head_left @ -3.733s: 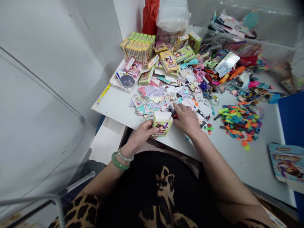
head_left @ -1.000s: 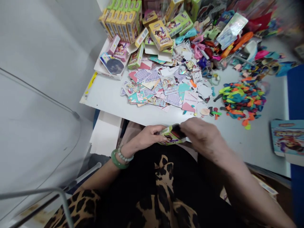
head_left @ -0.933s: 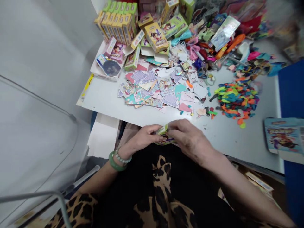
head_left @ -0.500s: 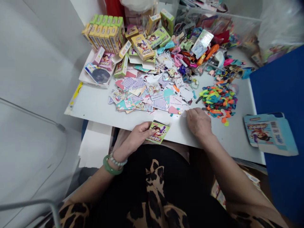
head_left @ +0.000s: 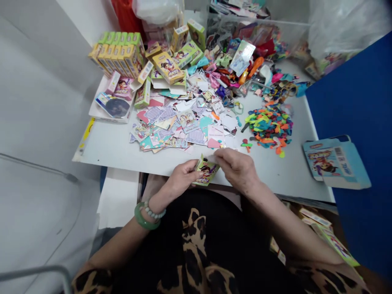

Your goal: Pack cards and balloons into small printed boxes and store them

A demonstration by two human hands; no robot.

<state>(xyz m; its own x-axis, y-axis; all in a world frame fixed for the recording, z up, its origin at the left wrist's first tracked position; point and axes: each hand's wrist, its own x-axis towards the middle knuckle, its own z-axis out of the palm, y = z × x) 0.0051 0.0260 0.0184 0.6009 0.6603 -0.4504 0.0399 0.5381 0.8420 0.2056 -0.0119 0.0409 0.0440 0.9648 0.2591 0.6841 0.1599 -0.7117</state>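
A small green printed box [head_left: 206,173] is tilted over the table's front edge, its top flap raised. My left hand [head_left: 183,176] grips it, thumb across the front and fingers behind. At the box's upper right corner is my right hand [head_left: 235,165], its fingers pinched together; whatever they hold is hidden or too small to make out. Just beyond the hands lies a spread pile of printed cards [head_left: 174,126]. To the right is a heap of bright, many-coloured balloons [head_left: 269,126].
Green and yellow boxes [head_left: 119,53] stand in rows at the back left, beside a white tray [head_left: 104,116] with a pink box. Mixed small trinkets [head_left: 226,77] fill the back middle. A flattened blue box [head_left: 337,163] overhangs the right edge by a blue panel [head_left: 352,106].
My right hand has moved left from beside the balloon heap to the box's top. The box's flap now stands up. The whole view has shifted slightly.
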